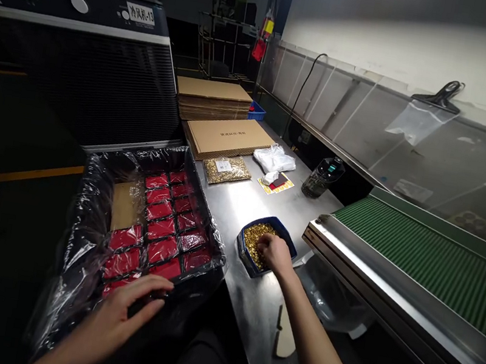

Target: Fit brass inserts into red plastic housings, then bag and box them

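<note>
My left hand (131,306) lies with fingers stretched out on the near edge of a plastic-lined box (95,183) holding several red packets (162,227) in rows. My right hand (273,253) reaches into a small blue tray (289,242) of tiny gold-coloured parts (255,236) on the steel table (239,206). Its fingers are curled down into the parts; what they hold is hidden.
A clear bag of gold parts (226,170), a white plastic bag (274,159), a yellow card (277,182) and a dark bottle (323,177) lie farther back. Flat cardboard stacks (227,136) sit behind. A green conveyor belt (424,260) runs on the right. A large black machine (69,56) stands left.
</note>
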`<state>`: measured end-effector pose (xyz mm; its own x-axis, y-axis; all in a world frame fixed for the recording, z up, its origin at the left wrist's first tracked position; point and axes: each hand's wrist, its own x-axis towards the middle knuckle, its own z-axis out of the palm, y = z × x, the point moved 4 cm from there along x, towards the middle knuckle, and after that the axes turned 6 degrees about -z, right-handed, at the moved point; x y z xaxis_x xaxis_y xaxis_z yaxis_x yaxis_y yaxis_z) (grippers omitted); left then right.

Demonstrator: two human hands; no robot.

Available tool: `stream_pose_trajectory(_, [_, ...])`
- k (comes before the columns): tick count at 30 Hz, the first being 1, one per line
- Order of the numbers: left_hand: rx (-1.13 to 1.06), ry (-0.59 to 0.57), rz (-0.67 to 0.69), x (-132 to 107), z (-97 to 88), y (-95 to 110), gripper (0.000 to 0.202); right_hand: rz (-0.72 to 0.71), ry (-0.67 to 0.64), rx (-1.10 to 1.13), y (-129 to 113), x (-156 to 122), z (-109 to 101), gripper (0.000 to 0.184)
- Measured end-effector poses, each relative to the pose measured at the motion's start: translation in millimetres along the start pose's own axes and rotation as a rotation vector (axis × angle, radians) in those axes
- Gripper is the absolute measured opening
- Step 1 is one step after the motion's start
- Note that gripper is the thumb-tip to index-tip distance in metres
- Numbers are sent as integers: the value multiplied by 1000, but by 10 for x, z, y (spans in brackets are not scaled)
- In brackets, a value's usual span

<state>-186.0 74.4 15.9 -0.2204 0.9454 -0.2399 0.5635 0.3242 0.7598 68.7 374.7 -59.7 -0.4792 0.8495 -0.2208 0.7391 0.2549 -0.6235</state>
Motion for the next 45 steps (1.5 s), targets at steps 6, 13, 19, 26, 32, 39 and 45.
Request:
stream_pose_trajectory(6, [-193, -125, 114, 31, 568, 558, 19, 16, 109, 354, -65, -151, -158, 22])
stream_pose_trajectory(13, [-531, 104, 217, 425, 800, 1267, 10, -68, 196, 1032, -419, -1202, -170, 45])
stream_pose_trajectory(19, [-675, 7, 541, 415, 1014, 1798, 19, -30, 357, 1475, -650, -2090, -201, 28])
stream_pose_trajectory(26, [-700, -201, 519, 327, 1342, 1991, 11, -57, 670, 1312, -445, -2589, -316, 17])
stream_pose_trajectory(32, [-791, -489, 356, 282, 1750, 2170, 13, -17, 923, 1001, -331, -3007, -407, 9])
stream_pose_trajectory(39, [-757, -1000, 107, 67, 2170, 2440, 23, 50, 1176, 667, -275, -3527, -555, 10])
stream_pose_trajectory(45, [-657, -1053, 133, -169, 2338, 2451, 28, 115, 1178, 449, -223, -3905, -513, 9])
